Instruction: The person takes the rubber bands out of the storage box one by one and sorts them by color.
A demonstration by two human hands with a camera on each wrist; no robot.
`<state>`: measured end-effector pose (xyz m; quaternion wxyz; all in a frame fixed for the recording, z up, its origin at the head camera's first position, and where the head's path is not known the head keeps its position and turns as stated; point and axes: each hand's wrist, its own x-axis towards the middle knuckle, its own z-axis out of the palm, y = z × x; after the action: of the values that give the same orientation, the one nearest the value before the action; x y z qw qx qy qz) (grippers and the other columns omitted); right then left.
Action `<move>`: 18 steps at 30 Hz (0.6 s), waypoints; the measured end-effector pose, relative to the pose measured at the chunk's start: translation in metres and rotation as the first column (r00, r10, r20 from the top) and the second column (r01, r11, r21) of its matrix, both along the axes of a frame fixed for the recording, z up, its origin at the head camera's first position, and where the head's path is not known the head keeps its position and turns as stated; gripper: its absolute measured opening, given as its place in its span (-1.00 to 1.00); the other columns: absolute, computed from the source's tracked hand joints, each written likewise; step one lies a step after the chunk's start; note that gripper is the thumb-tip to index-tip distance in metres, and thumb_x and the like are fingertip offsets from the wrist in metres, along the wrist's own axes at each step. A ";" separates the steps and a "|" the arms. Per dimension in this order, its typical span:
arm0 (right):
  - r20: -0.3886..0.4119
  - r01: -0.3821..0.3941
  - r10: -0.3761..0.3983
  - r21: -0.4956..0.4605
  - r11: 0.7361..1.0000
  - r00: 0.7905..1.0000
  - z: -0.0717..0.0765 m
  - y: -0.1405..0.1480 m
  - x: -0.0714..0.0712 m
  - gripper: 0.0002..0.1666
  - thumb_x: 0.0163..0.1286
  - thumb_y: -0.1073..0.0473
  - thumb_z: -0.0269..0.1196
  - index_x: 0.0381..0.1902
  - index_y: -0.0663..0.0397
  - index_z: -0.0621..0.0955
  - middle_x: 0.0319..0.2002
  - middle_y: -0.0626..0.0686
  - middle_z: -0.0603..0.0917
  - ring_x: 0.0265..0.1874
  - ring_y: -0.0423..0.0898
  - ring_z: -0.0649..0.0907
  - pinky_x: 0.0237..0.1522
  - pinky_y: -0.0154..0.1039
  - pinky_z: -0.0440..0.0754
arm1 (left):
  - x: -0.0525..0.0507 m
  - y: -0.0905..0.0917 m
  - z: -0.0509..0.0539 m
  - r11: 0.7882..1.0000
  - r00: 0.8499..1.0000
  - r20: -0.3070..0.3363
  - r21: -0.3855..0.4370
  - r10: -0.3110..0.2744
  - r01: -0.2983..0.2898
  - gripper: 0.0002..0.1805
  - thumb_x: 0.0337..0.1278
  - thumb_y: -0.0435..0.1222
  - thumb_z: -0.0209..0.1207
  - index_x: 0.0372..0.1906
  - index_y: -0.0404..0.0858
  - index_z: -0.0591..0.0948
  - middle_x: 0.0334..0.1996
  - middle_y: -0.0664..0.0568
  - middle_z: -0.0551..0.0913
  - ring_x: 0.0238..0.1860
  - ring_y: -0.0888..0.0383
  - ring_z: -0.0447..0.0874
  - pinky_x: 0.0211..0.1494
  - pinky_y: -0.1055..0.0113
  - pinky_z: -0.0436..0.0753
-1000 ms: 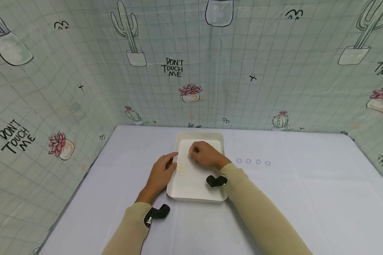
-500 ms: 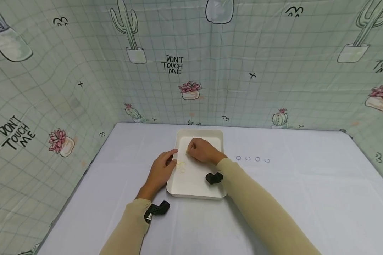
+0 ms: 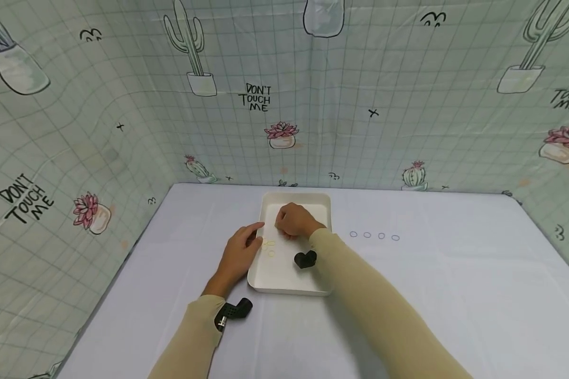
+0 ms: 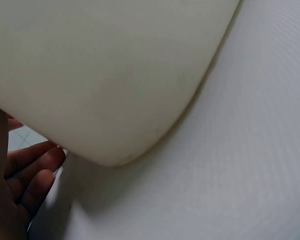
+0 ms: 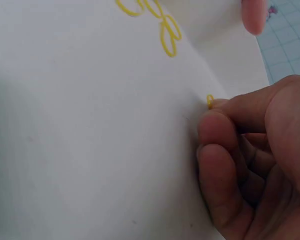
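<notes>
A white rectangular tray (image 3: 284,281) lies on the table. My left hand (image 3: 237,255) grips its left rim; in the left wrist view its curled fingers (image 4: 35,170) meet the tray's edge, and a fingertip hangs over the wall in the right wrist view. My right hand (image 3: 294,220) is inside the tray, low over its floor. Thumb and forefinger pinch a small yellow rubber band (image 5: 210,101), mostly hidden by the fingertips. Several more yellow rubber bands (image 5: 168,37) lie loose on the tray floor by the left wall.
Right of the tray, several thin bluish-purple rings (image 3: 367,235) lie in a row on the white tablecloth (image 3: 455,295). A patterned cloth (image 3: 360,105) hangs behind the table and along its left side. Each wrist carries a black camera (image 3: 305,259).
My right hand has shifted slightly left within the tray, and its wrist and forearm have swung left too. The left hand stays at the rim.
</notes>
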<state>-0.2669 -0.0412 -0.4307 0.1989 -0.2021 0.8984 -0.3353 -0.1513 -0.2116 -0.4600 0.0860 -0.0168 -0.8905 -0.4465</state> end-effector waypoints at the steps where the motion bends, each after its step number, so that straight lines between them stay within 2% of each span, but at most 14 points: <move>1: -0.029 0.004 -0.004 0.022 1.000 1.000 0.000 0.000 0.001 -0.77 0.42 0.24 0.16 -0.49 0.08 0.58 -0.68 -0.01 0.58 -0.70 -0.16 0.55 -0.56 -0.30 0.50 | 0.000 0.000 0.000 1.000 1.000 -0.005 -0.004 -0.002 0.002 -0.56 0.43 -0.27 0.11 0.35 -0.13 0.54 -0.03 -0.06 0.59 -0.10 0.06 0.52 0.02 0.09 0.49; 5: -0.113 0.004 0.012 0.139 0.990 0.994 -0.001 -0.004 0.002 -0.57 0.46 0.22 0.10 -0.68 0.01 0.42 -0.75 -0.06 0.39 -0.71 -0.15 0.38 -0.55 -0.26 0.38 | -0.001 0.001 -0.002 1.000 1.000 -0.016 0.000 0.002 -0.002 -0.57 0.43 -0.26 0.12 0.34 -0.13 0.55 -0.02 -0.05 0.60 -0.09 0.06 0.52 0.02 0.10 0.49; 8: -0.117 -0.005 0.028 0.189 0.982 0.993 -0.001 -0.005 0.001 -0.52 0.50 0.18 0.05 -0.69 -0.01 0.35 -0.73 -0.06 0.31 -0.69 -0.12 0.33 -0.52 -0.23 0.37 | -0.002 0.001 -0.004 1.000 1.000 -0.017 0.004 0.004 -0.004 -0.56 0.42 -0.25 0.12 0.34 -0.12 0.55 -0.01 -0.04 0.60 -0.08 0.07 0.52 0.03 0.09 0.50; 10: -0.090 -0.022 0.036 0.158 0.987 0.995 -0.002 -0.001 0.001 -0.53 0.53 0.17 0.02 -0.68 0.00 0.39 -0.73 -0.05 0.36 -0.69 -0.13 0.36 -0.51 -0.24 0.40 | -0.001 0.002 -0.004 1.000 1.000 -0.011 0.010 0.005 -0.005 -0.56 0.42 -0.25 0.12 0.34 -0.12 0.55 -0.01 -0.04 0.60 -0.08 0.07 0.53 0.04 0.09 0.50; 14: 0.003 -0.038 0.038 0.005 0.999 0.999 0.000 0.009 0.003 -0.52 0.54 0.18 0.00 -0.65 0.08 0.51 -0.70 -0.01 0.53 -0.69 -0.14 0.46 -0.51 -0.29 0.43 | 0.000 0.003 -0.004 1.000 1.000 0.002 0.015 0.003 -0.003 -0.57 0.43 -0.25 0.12 0.34 -0.11 0.55 -0.01 -0.04 0.60 -0.07 0.07 0.55 0.05 0.09 0.51; 18: 0.057 0.009 -0.004 -0.093 0.996 0.998 0.008 0.014 0.007 -0.63 0.51 0.22 0.06 -0.53 0.15 0.59 -0.59 0.02 0.63 -0.60 -0.12 0.57 -0.41 -0.28 0.53 | -0.002 0.001 -0.002 1.000 1.000 -0.016 0.013 0.007 -0.006 -0.57 0.42 -0.26 0.13 0.33 -0.13 0.56 -0.02 -0.06 0.60 -0.08 0.08 0.56 0.03 0.09 0.53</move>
<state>-0.2603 -0.0271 -0.4225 0.2135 -0.1986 0.8766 -0.3829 -0.1532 -0.2107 -0.4621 0.0948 -0.0170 -0.8869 -0.4518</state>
